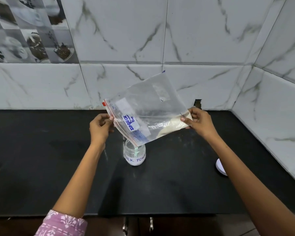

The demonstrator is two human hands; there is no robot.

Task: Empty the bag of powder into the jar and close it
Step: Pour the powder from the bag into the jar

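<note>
**Inspector:** State the position of the bag and your grip on it.

**Me:** The bag (148, 109) is a clear zip bag, held tilted above the worktop (41, 167). My left hand (100, 128) has its fingers (111, 118) pinched on the zip edge, near the red strip at that end. My right hand (197, 122) has its fingers pinched on the opposite corner, which sits higher than the low corner of the mouth. Both hands are closed on the bag; neither is free.

**Inspector:** And the powder?

**Me:** The powder (172, 124) is pale and lies bunched along the lower edge of the bag, close to my right hand. The lowest corner of the bag's mouth hangs directly over the jar (134, 155), just above or touching its rim; I cannot tell which. A thin white stream falls from that corner into the jar.

**Inspector:** Condition of the jar?

**Me:** Upright, uncovered, with a handwritten label reading "MILK POW". It stands toward the middle of the worktop, well apart from the back wall and from the front edge.

**Inspector:** The lid?

**Me:** A white lid (220, 167) lies on the worktop to the right, partly hidden behind my right forearm, well apart from the jar and near the side wall.

**Inspector:** Room to move?

**Me:** Bare dark worktop lies on both sides of the jar and in front of it. Tiled walls (203, 40) close the back and the right side.
</note>
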